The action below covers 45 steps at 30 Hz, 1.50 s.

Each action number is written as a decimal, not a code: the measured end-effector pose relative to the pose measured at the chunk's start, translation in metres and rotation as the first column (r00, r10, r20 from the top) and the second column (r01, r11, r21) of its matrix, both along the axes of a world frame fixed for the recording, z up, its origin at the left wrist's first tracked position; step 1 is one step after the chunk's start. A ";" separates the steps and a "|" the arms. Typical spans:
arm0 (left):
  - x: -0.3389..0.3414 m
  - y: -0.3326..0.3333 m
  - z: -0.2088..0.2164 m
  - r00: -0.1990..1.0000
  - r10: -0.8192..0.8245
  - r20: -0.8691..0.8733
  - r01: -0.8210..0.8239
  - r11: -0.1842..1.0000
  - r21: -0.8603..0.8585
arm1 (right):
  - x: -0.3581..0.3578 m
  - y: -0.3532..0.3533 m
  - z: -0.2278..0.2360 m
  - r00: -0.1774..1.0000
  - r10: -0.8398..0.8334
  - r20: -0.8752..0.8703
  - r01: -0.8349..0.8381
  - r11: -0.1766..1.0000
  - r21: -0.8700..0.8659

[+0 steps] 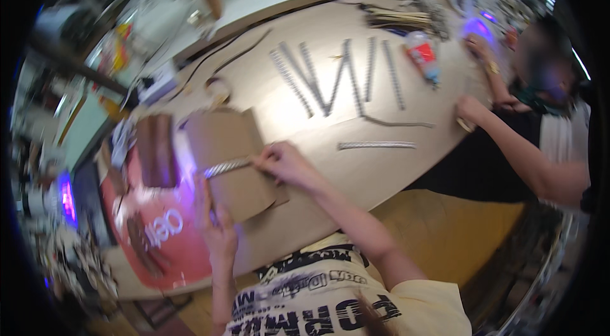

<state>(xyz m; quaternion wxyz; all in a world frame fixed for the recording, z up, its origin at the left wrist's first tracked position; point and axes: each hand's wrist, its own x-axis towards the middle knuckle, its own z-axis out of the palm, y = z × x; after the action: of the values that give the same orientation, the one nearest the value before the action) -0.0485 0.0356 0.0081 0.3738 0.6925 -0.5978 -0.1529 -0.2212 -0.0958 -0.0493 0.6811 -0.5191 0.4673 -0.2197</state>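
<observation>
A silvery braided strip [227,167] stretches between my two hands above a piece of brown cardboard [238,193]. My right hand [289,163] is closed, its fingertips pinching the strip's right end. At the other end, the fingers of my left hand [218,228] point up and grip the strip near their tips; blur softens the detail, and the thumb is lower down. A similar braided strip [378,145] lies crosswise to the right on the table. Beyond it, several more grey strips [346,75] are laid out in slanting rows.
At the left a shiny red sheet [181,256] carries brown pieces [155,148]. A roll of tape [218,90] rests behind the cardboard. Across the table stand a red-and-white bottle [422,56] and a bundle of thin strips [397,18]. Another person's hands [473,110] are at the right edge.
</observation>
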 end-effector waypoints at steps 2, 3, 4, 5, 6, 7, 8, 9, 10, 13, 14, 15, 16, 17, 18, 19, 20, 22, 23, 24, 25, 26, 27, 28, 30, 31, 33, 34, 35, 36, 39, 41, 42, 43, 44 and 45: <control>0.004 0.000 -0.003 0.999 -0.029 -0.025 0.029 1.000 0.012 | -0.004 0.002 -0.001 0.998 0.037 0.054 -0.040 0.997 0.059; 0.006 -0.001 -0.002 0.999 -0.032 -0.027 0.032 0.999 -0.003 | -0.008 0.001 -0.001 0.990 0.044 0.136 -0.052 0.997 0.050; 0.007 0.000 -0.002 0.999 -0.042 -0.030 0.041 0.999 -0.022 | -0.010 0.001 -0.001 0.985 0.009 0.172 -0.025 0.995 0.095; 0.008 -0.001 -0.001 0.999 -0.035 -0.030 0.034 0.999 -0.037 | -0.012 0.000 0.000 0.971 -0.021 0.239 -0.008 0.993 0.118; 0.008 -0.001 -0.001 0.999 -0.037 -0.036 0.036 0.998 -0.046 | -0.013 0.001 0.001 0.965 -0.014 0.261 -0.018 0.993 0.121; 0.008 0.000 0.001 0.998 -0.042 -0.042 0.040 0.998 -0.056 | -0.016 0.002 0.003 0.960 -0.016 0.281 -0.020 0.992 0.127; 0.008 -0.001 0.003 0.998 -0.041 -0.039 0.039 0.998 -0.053 | -0.016 0.004 0.005 0.970 -0.045 0.240 0.006 0.987 0.158; 0.008 -0.001 0.004 0.998 -0.044 -0.034 0.042 0.998 -0.056 | -0.015 0.006 0.008 0.934 -0.079 0.348 0.013 0.982 0.188; 0.008 -0.002 0.005 0.998 -0.054 -0.031 0.052 0.997 -0.058 | -0.016 0.009 0.012 0.909 -0.140 0.392 0.041 0.968 0.249; 0.008 -0.004 0.008 0.997 -0.065 -0.029 0.063 0.996 -0.067 | -0.017 0.012 0.024 0.880 -0.182 0.439 0.063 0.960 0.273; 0.008 -0.004 0.008 0.997 -0.063 -0.032 0.061 0.996 -0.062 | -0.017 0.013 0.029 0.871 -0.161 0.463 0.053 0.970 0.238; 0.008 -0.004 0.008 0.998 -0.061 -0.035 0.059 0.997 -0.057 | -0.016 0.013 0.033 0.877 -0.164 0.452 0.065 0.972 0.225; 0.008 -0.004 0.008 0.998 -0.057 -0.040 0.055 0.997 -0.052 | -0.016 0.013 0.036 0.874 -0.156 0.459 0.070 0.978 0.198; 0.008 -0.004 0.008 0.998 -0.056 -0.040 0.054 0.997 -0.048 | -0.016 0.014 0.040 0.867 -0.138 0.479 0.069 0.985 0.159; 0.008 -0.003 0.007 0.998 -0.054 -0.038 0.052 0.998 -0.043 | -0.015 0.014 0.043 0.886 -0.126 0.446 0.086 0.990 0.108; 0.008 -0.003 0.008 0.998 -0.050 -0.036 0.049 0.998 -0.038 | -0.014 0.015 0.045 0.899 -0.106 0.425 0.097 0.994 0.044; 0.008 -0.003 0.007 0.998 -0.052 -0.044 0.050 0.998 -0.040 | -0.013 0.016 0.048 0.916 -0.092 0.390 0.103 0.995 -0.007; 0.008 -0.002 0.007 0.997 -0.051 -0.063 0.049 0.998 -0.043 | -0.013 0.018 0.050 0.940 -0.075 0.332 0.113 0.989 -0.097; 0.008 -0.003 0.007 0.997 -0.052 -0.066 0.049 0.998 -0.045 | -0.013 0.019 0.051 0.948 -0.060 0.314 0.110 0.983 -0.147; 0.008 -0.002 0.008 0.996 -0.051 -0.068 0.047 0.998 -0.047 | -0.013 0.019 0.051 0.955 -0.061 0.292 0.115 0.978 -0.175; 0.008 -0.002 0.008 0.997 -0.044 -0.071 0.041 0.998 -0.047 | -0.014 0.019 0.052 0.956 -0.053 0.287 0.117 0.971 -0.210; 0.008 -0.002 0.009 0.997 -0.045 -0.059 0.042 0.998 -0.043 | -0.014 0.019 0.052 0.958 -0.045 0.283 0.118 0.962 -0.245; 0.009 -0.001 0.010 0.998 -0.042 -0.047 0.040 0.998 -0.039 | -0.014 0.018 0.051 0.955 -0.039 0.294 0.112 0.965 -0.237; 0.010 -0.002 0.011 0.999 -0.043 -0.029 0.041 0.998 -0.047 | -0.013 0.017 0.052 0.951 -0.034 0.306 0.108 0.967 -0.229; 0.012 -0.002 0.016 1.000 -0.016 0.017 0.017 0.996 -0.087 | -0.011 0.015 0.052 0.951 -0.006 0.310 0.069 0.979 -0.192; 0.014 -0.003 0.019 0.999 -0.001 0.044 0.006 0.993 -0.116 | -0.008 0.014 0.052 0.952 0.019 0.305 0.034 0.986 -0.165; 0.014 -0.004 0.027 0.986 0.004 0.166 0.019 0.991 -0.133 | -0.001 0.012 0.052 0.965 0.044 0.258 -0.018 0.995 -0.102; 0.012 -0.004 0.031 0.974 0.015 0.225 0.014 0.992 -0.125 | 0.004 0.012 0.053 0.976 0.045 0.214 -0.032 0.997 -0.067; 0.009 -0.003 0.035 0.967 -0.042 0.253 0.063 0.995 -0.075 | 0.009 0.012 0.053 0.983 0.052 0.176 -0.045 0.998 -0.040; 0.004 -0.003 0.039 0.956 -0.096 0.277 0.103 0.995 -0.012 | 0.013 0.012 0.054 0.993 0.027 0.115 -0.016 0.996 -0.092; -0.013 -0.008 0.041 0.936 -0.179 0.304 0.149 0.982 0.118 | 0.017 0.013 0.055 0.997 -0.063 0.038 0.069 0.973 -0.220; -0.018 -0.011 0.040 0.934 -0.192 0.302 0.151 0.977 0.153 | 0.015 0.012 0.056 0.987 -0.130 0.093 0.148 0.964 -0.221; -0.020 -0.013 0.040 0.936 -0.191 0.297 0.149 0.976 0.158 | 0.011 0.011 0.056 0.989 -0.105 0.104 0.129 0.959 -0.251; -0.021 -0.014 0.040 0.937 -0.193 0.293 0.149 0.975 0.164 | 0.009 0.010 0.056 0.989 -0.080 0.126 0.112 0.956 -0.271; -0.022 -0.014 0.040 0.929 -0.199 0.312 0.147 0.972 0.184 | 0.007 0.009 0.055 0.989 -0.057 0.138 0.096 0.952 -0.291; -0.023 -0.015 0.041 0.920 -0.207 0.334 0.145 0.968 0.203 | 0.005 0.008 0.053 0.990 -0.040 0.138 0.082 0.946 -0.313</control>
<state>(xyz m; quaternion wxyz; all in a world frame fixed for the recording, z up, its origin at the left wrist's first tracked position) -0.0711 0.0209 0.0488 0.1833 0.6819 -0.6994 -0.1112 -0.2159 -0.0882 0.0039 0.6103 -0.5919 0.3964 -0.3466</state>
